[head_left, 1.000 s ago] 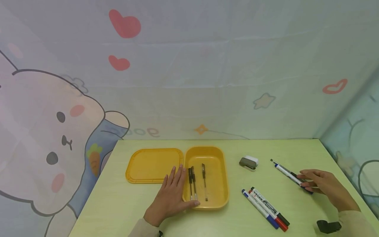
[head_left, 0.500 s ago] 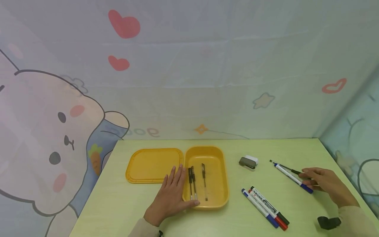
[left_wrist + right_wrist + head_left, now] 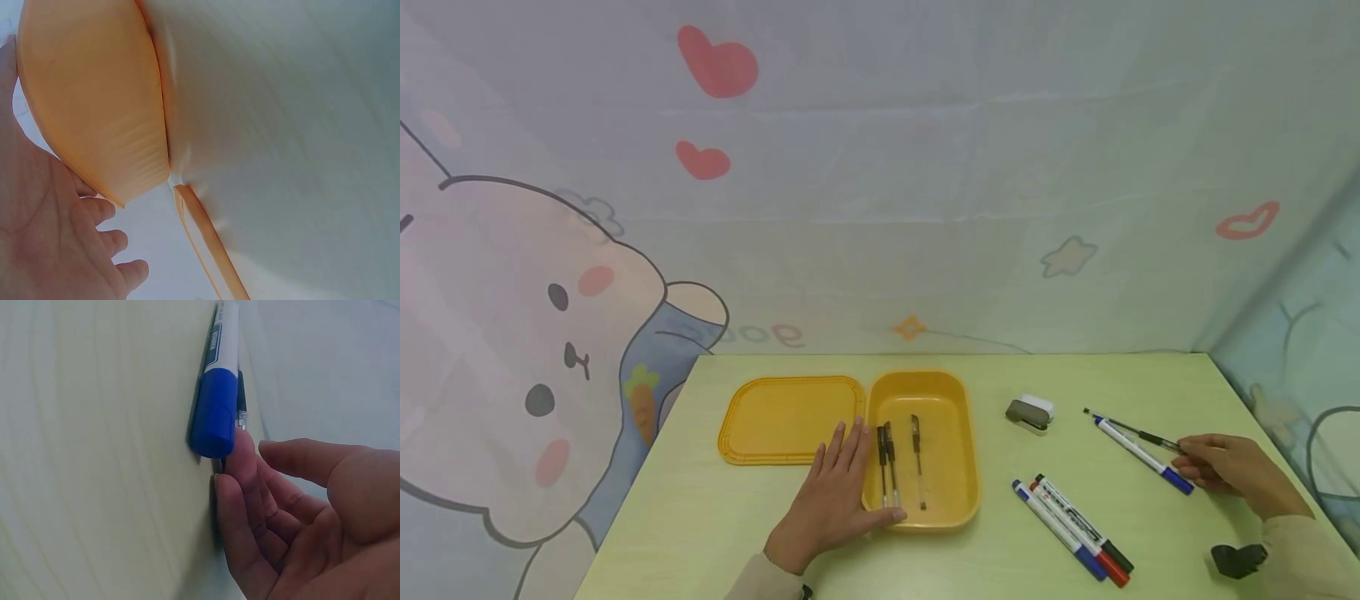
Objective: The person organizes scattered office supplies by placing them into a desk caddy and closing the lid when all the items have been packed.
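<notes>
My left hand (image 3: 831, 504) rests with straight fingers along the left side of a yellow plastic box (image 3: 973, 500), thumb over its near rim. In the left wrist view the palm (image 3: 56, 219) lies against the box wall (image 3: 100, 100). Three black-capped gel pens, one of them a lone pen (image 3: 917, 454), lie inside. On the right, my right hand (image 3: 1240, 467) holds the near end of another gel pen (image 3: 1131, 429) with curled fingertips. A blue-capped whiteboard marker (image 3: 1138, 450) lies beside that pen. In the right wrist view the blue cap (image 3: 215, 415) sits right at the fingertips.
The yellow lid (image 3: 793, 421) lies flat left of the box. A dark grey and white stapler (image 3: 1030, 412) sits to the box's right. Blue, red and black markers (image 3: 1071, 529) lie together nearer the front. A printed cloth (image 3: 880, 208) hangs behind the table.
My right hand has drawn back to the right, to the gel pen's near end. That pen has swung slightly apart from the blue marker. My left hand has stayed in place.
</notes>
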{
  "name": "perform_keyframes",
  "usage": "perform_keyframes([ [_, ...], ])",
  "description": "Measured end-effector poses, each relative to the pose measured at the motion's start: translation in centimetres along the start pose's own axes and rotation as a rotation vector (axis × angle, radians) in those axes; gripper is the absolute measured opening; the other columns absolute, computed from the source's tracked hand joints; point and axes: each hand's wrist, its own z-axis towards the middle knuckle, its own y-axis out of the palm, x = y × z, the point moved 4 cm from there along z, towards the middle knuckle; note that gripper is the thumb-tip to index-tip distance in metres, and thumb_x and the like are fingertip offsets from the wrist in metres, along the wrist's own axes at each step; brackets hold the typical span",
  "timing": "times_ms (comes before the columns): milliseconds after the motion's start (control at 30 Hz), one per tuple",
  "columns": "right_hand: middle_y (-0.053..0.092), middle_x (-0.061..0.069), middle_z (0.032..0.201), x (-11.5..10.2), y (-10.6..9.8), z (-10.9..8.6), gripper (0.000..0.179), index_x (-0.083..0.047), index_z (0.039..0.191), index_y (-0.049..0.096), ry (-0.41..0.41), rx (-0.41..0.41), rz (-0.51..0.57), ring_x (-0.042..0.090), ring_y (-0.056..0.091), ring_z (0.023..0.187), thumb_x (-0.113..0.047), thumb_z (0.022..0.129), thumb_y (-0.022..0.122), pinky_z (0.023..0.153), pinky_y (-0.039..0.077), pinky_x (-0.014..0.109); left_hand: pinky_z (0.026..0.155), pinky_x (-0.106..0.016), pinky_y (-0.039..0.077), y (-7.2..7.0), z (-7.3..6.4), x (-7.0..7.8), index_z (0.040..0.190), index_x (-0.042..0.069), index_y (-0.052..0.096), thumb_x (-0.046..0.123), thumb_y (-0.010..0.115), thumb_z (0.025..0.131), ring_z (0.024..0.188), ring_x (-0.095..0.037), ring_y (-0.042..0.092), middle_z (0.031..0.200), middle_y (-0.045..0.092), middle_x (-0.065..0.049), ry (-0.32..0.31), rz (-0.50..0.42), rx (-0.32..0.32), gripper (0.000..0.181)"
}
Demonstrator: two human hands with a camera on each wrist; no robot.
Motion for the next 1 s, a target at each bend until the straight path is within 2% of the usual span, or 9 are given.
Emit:
perform_keyframes([
  [133,0.077,-0.002,0.091,-0.16,0.1,0.0,0.047,0.013,0.128,0.059,-0.022,0.017,-0.036,0.01,0.075,0.081,-0.027,0.105,0.059,0.074,0.06,0.027,0.123,-0.062,0.013,0.0,-0.04,0.05,0.164,0.012,-0.001,0.077,0.057,0.087,0.157,-0.032,-0.004,0.172,0.003,-0.011,0.0,-0.006,0.0,0.116],
  [267,0.075,-0.005,0.086,-0.35,0.05,0.21,0.045,0.01,0.123,0.062,-0.006,0.038,-0.137,0.008,0.071,0.076,-0.03,0.104,0.06,0.07,0.059,0.026,0.122,-0.062,0.013,-0.04,-0.08,0.13,0.164,0.012,0.0,0.075,0.058,0.087,0.157,-0.033,-0.003,0.171,0.004,-0.011,0.005,-0.015,0.004,0.116],
  [367,0.07,-0.003,0.082,-0.42,0.09,0.36,0.046,0.009,0.124,0.059,0.0,0.016,-0.217,0.01,0.065,0.073,-0.033,0.104,0.06,0.069,0.055,0.026,0.122,-0.062,0.013,0.01,-0.12,0.14,0.164,0.013,-0.001,0.077,0.057,0.087,0.157,-0.033,-0.002,0.172,0.003,-0.011,0.004,-0.013,0.004,0.116],
  [500,0.066,0.001,0.079,-0.61,0.09,0.41,0.046,0.008,0.123,0.058,-0.023,-0.017,-0.257,0.013,0.06,0.072,-0.033,0.103,0.061,0.067,0.051,0.027,0.123,-0.061,0.013,0.04,-0.14,0.11,0.165,0.014,-0.001,0.079,0.055,0.086,0.157,-0.032,-0.003,0.172,0.002,-0.01,-0.002,-0.012,0.002,0.116],
  [833,0.07,-0.003,0.086,-0.12,-0.44,0.63,0.05,0.005,0.122,0.063,-0.033,0.05,-0.222,0.01,0.064,0.075,-0.039,0.1,0.066,0.069,0.055,0.026,0.123,-0.061,0.014,-0.12,-0.15,0.11,0.164,0.012,0.0,0.081,0.052,0.086,0.157,-0.033,-0.001,0.172,0.004,-0.011,0.009,-0.003,0.011,0.117],
  [1000,0.07,-0.006,0.089,-0.15,-0.67,0.49,0.046,0.005,0.12,0.065,-0.052,0.074,-0.162,0.007,0.067,0.079,-0.037,0.1,0.066,0.072,0.057,0.026,0.122,-0.062,0.015,-0.13,-0.1,0.04,0.164,0.012,0.0,0.08,0.053,0.087,0.157,-0.035,0.001,0.172,0.003,-0.011,0.011,0.001,0.014,0.116],
])
